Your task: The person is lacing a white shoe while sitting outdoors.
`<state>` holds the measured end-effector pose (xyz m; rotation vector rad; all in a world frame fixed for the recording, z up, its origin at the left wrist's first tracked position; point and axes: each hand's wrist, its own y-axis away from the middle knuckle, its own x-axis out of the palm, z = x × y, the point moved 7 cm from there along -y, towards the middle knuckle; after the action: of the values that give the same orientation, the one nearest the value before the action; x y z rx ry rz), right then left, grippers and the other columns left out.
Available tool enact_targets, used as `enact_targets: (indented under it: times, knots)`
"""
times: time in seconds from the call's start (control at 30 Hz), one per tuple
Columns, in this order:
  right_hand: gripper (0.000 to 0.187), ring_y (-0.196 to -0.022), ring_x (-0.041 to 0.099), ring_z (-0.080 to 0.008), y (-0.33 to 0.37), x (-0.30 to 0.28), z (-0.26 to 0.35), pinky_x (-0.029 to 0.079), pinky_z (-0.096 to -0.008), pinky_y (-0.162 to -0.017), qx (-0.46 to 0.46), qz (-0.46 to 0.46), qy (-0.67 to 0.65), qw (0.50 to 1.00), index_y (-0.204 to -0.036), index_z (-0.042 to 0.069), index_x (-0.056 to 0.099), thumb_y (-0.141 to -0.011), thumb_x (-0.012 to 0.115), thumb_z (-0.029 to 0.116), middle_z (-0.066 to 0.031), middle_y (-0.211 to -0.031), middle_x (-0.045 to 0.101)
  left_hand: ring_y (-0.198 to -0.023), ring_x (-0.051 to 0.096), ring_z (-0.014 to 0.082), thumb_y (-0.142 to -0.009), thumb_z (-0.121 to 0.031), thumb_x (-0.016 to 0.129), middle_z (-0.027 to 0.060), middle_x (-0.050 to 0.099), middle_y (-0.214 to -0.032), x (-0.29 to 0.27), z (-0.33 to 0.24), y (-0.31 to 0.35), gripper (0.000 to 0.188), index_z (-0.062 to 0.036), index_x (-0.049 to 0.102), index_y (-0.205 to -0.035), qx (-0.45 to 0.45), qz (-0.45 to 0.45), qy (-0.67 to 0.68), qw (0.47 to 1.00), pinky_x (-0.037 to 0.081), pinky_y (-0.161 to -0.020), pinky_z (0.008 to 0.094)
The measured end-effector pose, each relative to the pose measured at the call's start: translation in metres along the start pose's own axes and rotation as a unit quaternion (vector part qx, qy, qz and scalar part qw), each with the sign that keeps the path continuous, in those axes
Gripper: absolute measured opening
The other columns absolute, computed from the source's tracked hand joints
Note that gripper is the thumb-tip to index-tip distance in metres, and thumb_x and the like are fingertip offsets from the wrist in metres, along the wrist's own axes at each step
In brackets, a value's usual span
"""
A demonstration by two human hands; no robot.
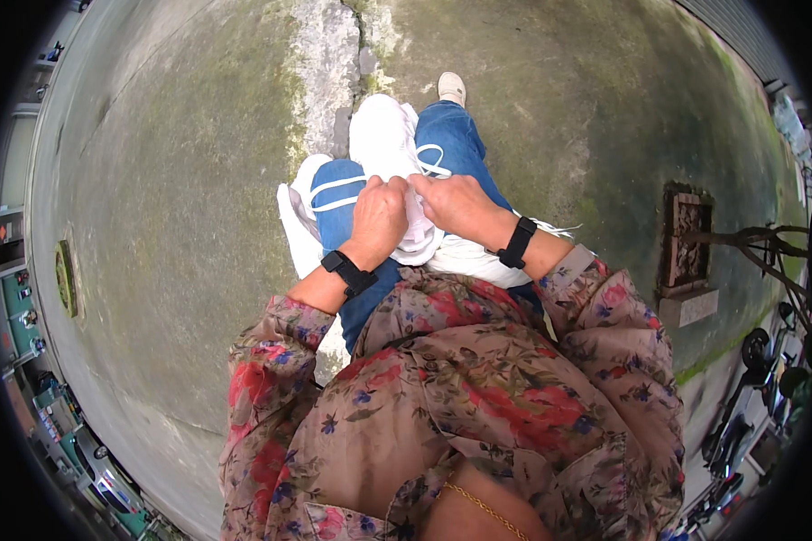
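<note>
A white sneaker [381, 135] lies across my lap with its toe pointing away from me. Over its middle my left hand [379, 216] is closed in a pinch on a white shoelace [338, 184], which loops out across my left knee. My right hand [463, 206] is closed close beside it, thumb and fingers together on the lace; another lace loop [435, 151] curls over my right thigh. The fingertips meet near the shoe's lacing, and the exact grip is partly hidden. Both wrists wear black straps.
More white footwear [299, 225] sits left of my left knee. White material with loose lace ends [550, 227] lies under my right wrist. A brick-edged planter [688, 239] with a bare-branched plant stands to the right. Motorbikes [740, 406] are parked at the lower right.
</note>
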<state>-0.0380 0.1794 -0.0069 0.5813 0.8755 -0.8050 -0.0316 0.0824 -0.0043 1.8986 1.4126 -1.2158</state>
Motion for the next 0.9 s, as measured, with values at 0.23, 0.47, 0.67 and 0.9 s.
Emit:
enact_targets:
  times: [0.23,0.47,0.67,0.9]
  knots:
    - [0.030,-0.072,0.062,-0.0313,0.004,-0.003,-0.009,0.048,-0.0418,-0.061,-0.006,-0.059,-0.057,0.997,-0.104,0.006,0.049,-0.075,0.056,0.008,-0.0148,-0.077,0.063,-0.070,0.057,0.0290,-0.068,0.001,0.061,0.0160,0.060,-0.073,0.009,0.003,-0.003,0.030,0.0030,0.056,-0.098,-0.070,-0.008,0.049,0.996,0.047,-0.061,0.0361]
    - [0.027,-0.074,0.062,-0.0267,-0.009,0.010,-0.026,0.048,-0.0359,-0.062,0.013,-0.094,-0.275,0.957,-0.100,0.003,0.053,-0.075,0.062,0.010,-0.0135,-0.081,0.063,-0.066,0.057,0.0148,-0.075,0.000,0.060,0.0078,0.060,-0.074,0.017,0.041,0.009,0.030,0.0039,0.055,-0.104,-0.298,0.050,0.501,0.811,0.046,-0.060,0.0251]
    - [0.019,-0.071,0.057,-0.0091,-0.007,-0.014,-0.049,0.045,-0.0233,-0.060,0.133,-0.073,-0.485,0.861,-0.098,-0.002,0.053,-0.080,0.056,0.003,-0.0043,-0.079,0.061,-0.068,0.050,0.0245,-0.076,-0.013,0.065,0.0086,0.060,-0.071,-0.014,0.008,-0.003,0.025,-0.0054,0.060,-0.099,-0.033,0.069,0.094,0.993,0.043,-0.067,0.0347]
    - [0.019,-0.077,0.055,-0.0088,-0.008,-0.017,-0.028,0.046,-0.0229,-0.067,0.135,-0.045,-0.569,0.810,-0.101,-0.005,0.052,-0.085,0.054,0.007,-0.0049,-0.082,0.059,-0.072,0.049,0.0311,-0.073,-0.019,0.066,0.0126,0.057,-0.062,-0.002,0.010,-0.003,0.016,-0.0052,0.060,-0.069,-0.075,0.055,0.081,0.992,0.041,-0.067,0.0361]
